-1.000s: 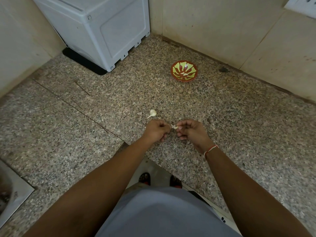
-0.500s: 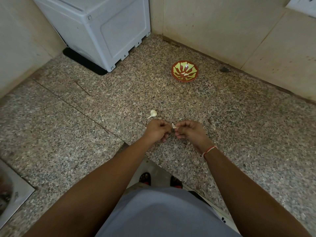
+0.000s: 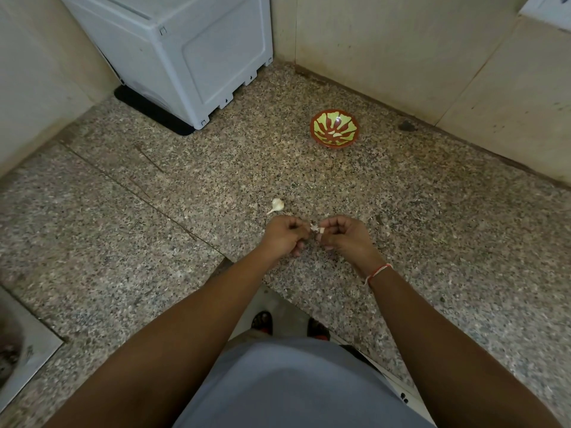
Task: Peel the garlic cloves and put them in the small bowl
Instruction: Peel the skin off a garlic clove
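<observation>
A small pale garlic clove (image 3: 320, 232) sits between my two hands above the speckled granite counter (image 3: 185, 230). My right hand (image 3: 343, 236) pinches the clove with its fingertips. My left hand (image 3: 285, 234) pinches a scrap of papery skin (image 3: 314, 227) that sticks out from it. A garlic bulb piece (image 3: 277, 205) with a stem lies on the counter just beyond my left hand. The small red bowl with a green pattern (image 3: 335, 132) stands farther back, near the wall, with a few pale pieces inside.
A white appliance (image 3: 185, 50) on a black mat stands in the back left corner. Tiled walls (image 3: 432, 57) close the back and right. A steel sink edge (image 3: 18, 359) shows at the lower left. The counter's front edge (image 3: 278, 291) runs below my wrists.
My hands have drawn slightly apart, and the skin scrap now shows between them. The bulb piece and the bowl stay put.
</observation>
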